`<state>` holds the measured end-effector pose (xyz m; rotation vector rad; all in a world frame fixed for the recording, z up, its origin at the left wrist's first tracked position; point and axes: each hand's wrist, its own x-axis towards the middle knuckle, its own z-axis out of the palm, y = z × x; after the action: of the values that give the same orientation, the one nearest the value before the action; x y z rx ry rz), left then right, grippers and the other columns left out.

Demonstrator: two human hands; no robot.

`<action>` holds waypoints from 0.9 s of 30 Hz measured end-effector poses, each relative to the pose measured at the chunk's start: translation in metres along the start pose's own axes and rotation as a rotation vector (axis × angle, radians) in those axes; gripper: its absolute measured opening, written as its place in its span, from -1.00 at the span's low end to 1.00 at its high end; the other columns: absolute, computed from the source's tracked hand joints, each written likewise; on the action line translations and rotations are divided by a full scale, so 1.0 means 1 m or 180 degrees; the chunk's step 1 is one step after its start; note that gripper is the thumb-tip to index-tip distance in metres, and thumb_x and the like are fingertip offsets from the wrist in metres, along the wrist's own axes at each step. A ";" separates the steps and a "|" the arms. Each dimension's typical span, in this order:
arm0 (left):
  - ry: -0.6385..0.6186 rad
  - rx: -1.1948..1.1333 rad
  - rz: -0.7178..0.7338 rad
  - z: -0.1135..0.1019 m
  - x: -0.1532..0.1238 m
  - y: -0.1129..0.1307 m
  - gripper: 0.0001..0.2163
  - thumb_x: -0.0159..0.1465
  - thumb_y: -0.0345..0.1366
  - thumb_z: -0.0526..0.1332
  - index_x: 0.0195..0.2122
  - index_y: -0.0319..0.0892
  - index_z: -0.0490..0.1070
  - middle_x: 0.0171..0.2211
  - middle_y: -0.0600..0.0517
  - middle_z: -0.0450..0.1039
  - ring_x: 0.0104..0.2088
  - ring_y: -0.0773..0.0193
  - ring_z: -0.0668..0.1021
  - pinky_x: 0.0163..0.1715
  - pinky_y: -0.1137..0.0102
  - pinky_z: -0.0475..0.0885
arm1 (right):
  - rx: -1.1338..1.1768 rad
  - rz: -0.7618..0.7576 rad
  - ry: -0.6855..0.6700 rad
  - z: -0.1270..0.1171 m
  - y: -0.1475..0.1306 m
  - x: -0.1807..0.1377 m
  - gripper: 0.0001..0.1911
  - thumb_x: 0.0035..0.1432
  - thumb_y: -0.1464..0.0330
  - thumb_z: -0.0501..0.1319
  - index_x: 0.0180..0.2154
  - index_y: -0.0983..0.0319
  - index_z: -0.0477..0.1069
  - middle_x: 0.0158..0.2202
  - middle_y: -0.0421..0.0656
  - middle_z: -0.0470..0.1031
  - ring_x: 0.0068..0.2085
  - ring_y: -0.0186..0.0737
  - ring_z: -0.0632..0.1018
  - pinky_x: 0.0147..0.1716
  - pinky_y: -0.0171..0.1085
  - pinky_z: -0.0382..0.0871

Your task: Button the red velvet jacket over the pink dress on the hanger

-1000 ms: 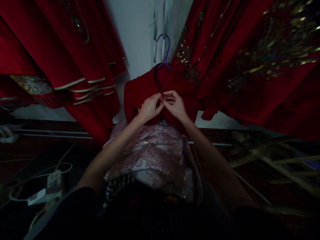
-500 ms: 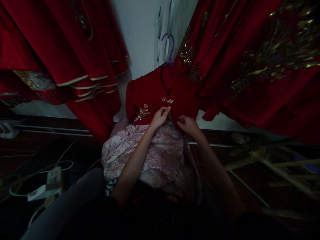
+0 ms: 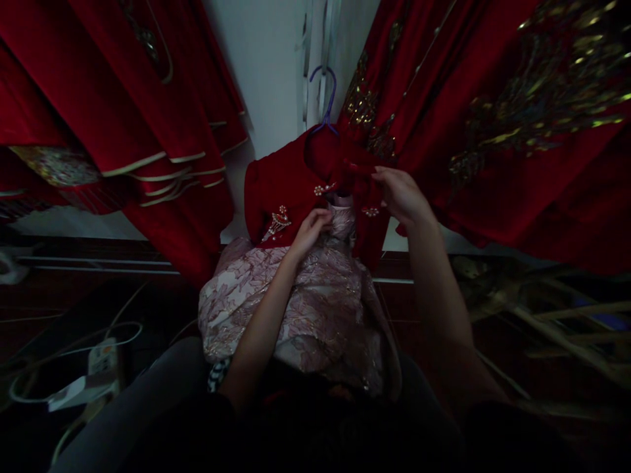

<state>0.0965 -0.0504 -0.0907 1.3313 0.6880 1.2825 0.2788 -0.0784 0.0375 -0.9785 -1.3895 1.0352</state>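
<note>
Red jacket: the short red jacket point(image 3: 290, 187) hangs from a purple hanger point(image 3: 329, 105) against the white wall point(image 3: 259, 59), its front parted below the neckline.
Right hand: the right hand point(image 3: 404, 197) pinches the jacket's edge narrowly between the fingers, drawing that front panel outward; the cloth lies directly at the fingertips.
Left hand: the left hand point(image 3: 311, 231) has its fingers bent close together at the other front edge, beside the exposed bodice point(image 3: 342, 222); whether they grip cloth cannot be told.
Clasp halves: one beaded flower clasp point(image 3: 323, 190) sits above the left fingers, while its counterpart point(image 3: 371, 212) lies just below the right fingertips; the two are apart.
Brooch: a beaded, fan-shaped ornament point(image 3: 279, 222) rests on the jacket, left of the left hand.
Brocade skirt: the pinkish patterned skirt point(image 3: 315, 295) spreads below the jacket, beneath the left forearm.
Flanking garments: red garments with pale-edged hems point(image 3: 167, 98) hang left; gold-sequinned red garments point(image 3: 497, 210) hang right.
Floor level: a white power strip point(image 3: 103, 357) lies at lower left.
</note>
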 end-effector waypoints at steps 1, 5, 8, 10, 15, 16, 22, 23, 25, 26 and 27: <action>-0.0153 0.0045 0.0234 0.003 -0.003 0.005 -0.63 0.15 -0.07 0.27 -0.12 -0.19 0.40 -0.09 -0.08 0.46 0.00 0.15 0.50 0.09 0.23 0.37 | -0.0071 -0.0034 -0.0075 0.005 -0.002 0.001 -0.82 0.00 0.25 0.29 -0.42 0.20 0.37 -0.55 -0.29 0.30 -0.60 -0.46 0.24 -0.69 -0.43 0.08; -0.0448 -0.0017 0.0742 0.016 -0.017 0.023 -0.43 0.09 -0.14 0.35 0.11 -0.13 0.26 0.13 -0.10 0.36 0.13 0.09 0.42 0.16 0.20 0.32 | -0.0401 -0.0166 -0.0351 0.018 0.009 -0.005 -0.68 0.00 0.15 0.33 -0.26 0.21 0.42 -0.41 -0.22 0.42 -0.44 -0.37 0.43 -0.55 -0.37 0.37; -0.0445 0.0135 0.0609 0.018 -0.025 0.034 -0.40 0.08 -0.14 0.38 0.11 -0.18 0.25 0.12 -0.14 0.37 0.11 0.05 0.44 0.12 0.19 0.36 | -0.0688 -0.0370 -0.0281 0.020 0.021 -0.016 -0.62 0.03 0.14 0.31 -0.16 0.22 0.43 -0.30 -0.16 0.48 -0.27 -0.29 0.51 -0.37 -0.30 0.49; -0.0305 0.0205 0.0468 0.012 -0.027 0.039 -0.48 0.12 -0.11 0.35 0.05 -0.20 0.31 0.05 -0.14 0.43 0.05 0.06 0.49 0.06 0.19 0.42 | -0.0904 -0.0570 -0.0071 0.018 0.026 -0.026 -0.63 0.06 0.16 0.29 -0.12 0.22 0.43 -0.24 -0.13 0.51 -0.23 -0.28 0.52 -0.32 -0.29 0.49; -0.0235 0.0255 0.0126 -0.016 -0.026 0.044 -0.67 0.19 -0.16 0.27 -0.06 -0.20 0.40 -0.14 -0.07 0.49 -0.20 0.23 0.57 -0.29 0.33 0.55 | -0.1216 -0.0770 0.0329 0.017 0.030 -0.053 -0.74 0.14 0.20 0.23 -0.19 0.22 0.46 -0.30 -0.15 0.52 -0.38 -0.37 0.48 -0.46 -0.36 0.40; -0.0331 0.0294 0.0021 -0.022 -0.026 0.044 -0.70 0.19 -0.18 0.27 -0.10 -0.21 0.42 -0.20 -0.05 0.50 -0.24 0.25 0.57 -0.32 0.34 0.56 | -0.1188 -0.0669 0.0259 0.019 0.033 -0.058 -0.74 0.15 0.20 0.22 -0.20 0.22 0.46 -0.34 -0.16 0.51 -0.41 -0.38 0.47 -0.49 -0.37 0.38; -0.0607 0.0289 -0.0279 -0.032 -0.029 0.043 -0.75 0.13 -0.21 0.33 -0.23 -0.23 0.45 -0.36 0.01 0.51 -0.36 0.33 0.58 -0.29 0.36 0.57 | -0.1390 -0.0521 -0.0213 0.045 0.066 -0.063 -0.57 -0.04 0.19 0.38 -0.13 0.21 0.41 -0.28 -0.15 0.50 -0.37 -0.33 0.50 -0.38 -0.29 0.44; -0.0621 0.0311 -0.0307 -0.031 -0.030 0.044 -0.74 0.11 -0.20 0.35 -0.25 -0.23 0.45 -0.39 0.02 0.51 -0.39 0.35 0.58 -0.31 0.37 0.56 | -0.1395 -0.0537 -0.0158 0.049 0.072 -0.061 -0.55 -0.07 0.19 0.40 -0.15 0.22 0.39 -0.30 -0.16 0.49 -0.38 -0.33 0.50 -0.38 -0.29 0.44; -0.0677 0.0456 -0.0357 -0.029 -0.029 0.045 -0.74 0.08 -0.17 0.38 -0.31 -0.24 0.46 -0.43 0.03 0.52 -0.43 0.37 0.57 -0.36 0.42 0.53 | -0.1318 -0.0540 -0.0050 0.055 0.080 -0.058 -0.59 -0.08 0.21 0.40 -0.21 0.22 0.37 -0.36 -0.19 0.49 -0.40 -0.33 0.50 -0.39 -0.30 0.43; -0.0667 0.0561 -0.0348 -0.028 -0.029 0.045 -0.74 0.07 -0.15 0.38 -0.35 -0.25 0.46 -0.44 0.02 0.53 -0.45 0.38 0.56 -0.38 0.44 0.52 | -0.1277 -0.0543 -0.0021 0.057 0.082 -0.057 -0.63 -0.07 0.22 0.39 -0.24 0.22 0.37 -0.38 -0.20 0.49 -0.40 -0.33 0.50 -0.40 -0.30 0.43; -0.0578 0.0658 -0.0295 -0.029 -0.028 0.046 -0.73 0.08 -0.13 0.37 -0.40 -0.25 0.47 -0.46 0.01 0.53 -0.46 0.38 0.56 -0.40 0.47 0.50 | -0.1250 -0.0544 -0.0002 0.058 0.083 -0.056 -0.67 -0.05 0.23 0.38 -0.27 0.22 0.37 -0.40 -0.20 0.49 -0.40 -0.33 0.51 -0.40 -0.31 0.43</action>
<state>0.0508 -0.0775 -0.0617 1.5440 0.7604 1.0228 0.2257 -0.1126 -0.0594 -1.1166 -1.6832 0.6470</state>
